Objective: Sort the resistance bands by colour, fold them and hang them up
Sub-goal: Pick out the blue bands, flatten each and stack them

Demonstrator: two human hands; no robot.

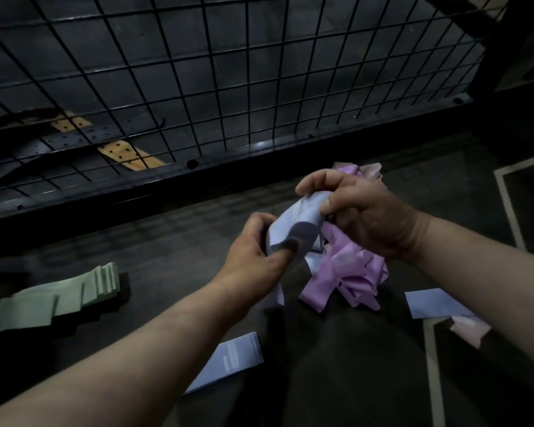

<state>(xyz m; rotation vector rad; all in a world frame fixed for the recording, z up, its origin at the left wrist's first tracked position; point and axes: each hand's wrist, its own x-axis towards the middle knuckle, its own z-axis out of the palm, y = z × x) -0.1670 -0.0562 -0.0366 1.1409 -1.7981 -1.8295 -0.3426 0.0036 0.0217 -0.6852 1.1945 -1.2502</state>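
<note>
The person's bare left forearm (121, 349) and right forearm (490, 278) reached in from the bottom edge towards the middle of the dark floor (167, 241). Between the two hands hung a pale blue flat rubber resistance band (299, 223), bent into a loop. The left hand (253, 251) gripped its lower fold, thumb pressed on the front and fingers curled behind. The right hand (361, 217) pinched its upper end between thumb and forefinger, the other fingers curled in.

Just under and behind the right fingers lay a tangled heap of lilac-pink bands (349, 272). Below the left wrist lay a flat blue band with pale print (232, 362). Another flat blue band (435, 303) lay under the right forearm, touching a crumpled pale pink band (469, 329). Well to the left of the left fingers lay a stepped stack of folded pale green bands (59, 297). Beyond both sets of fingertips stood a black wire grid panel (228, 72). A white line on the floor (509, 204) ran to the right of the right hand.
</note>
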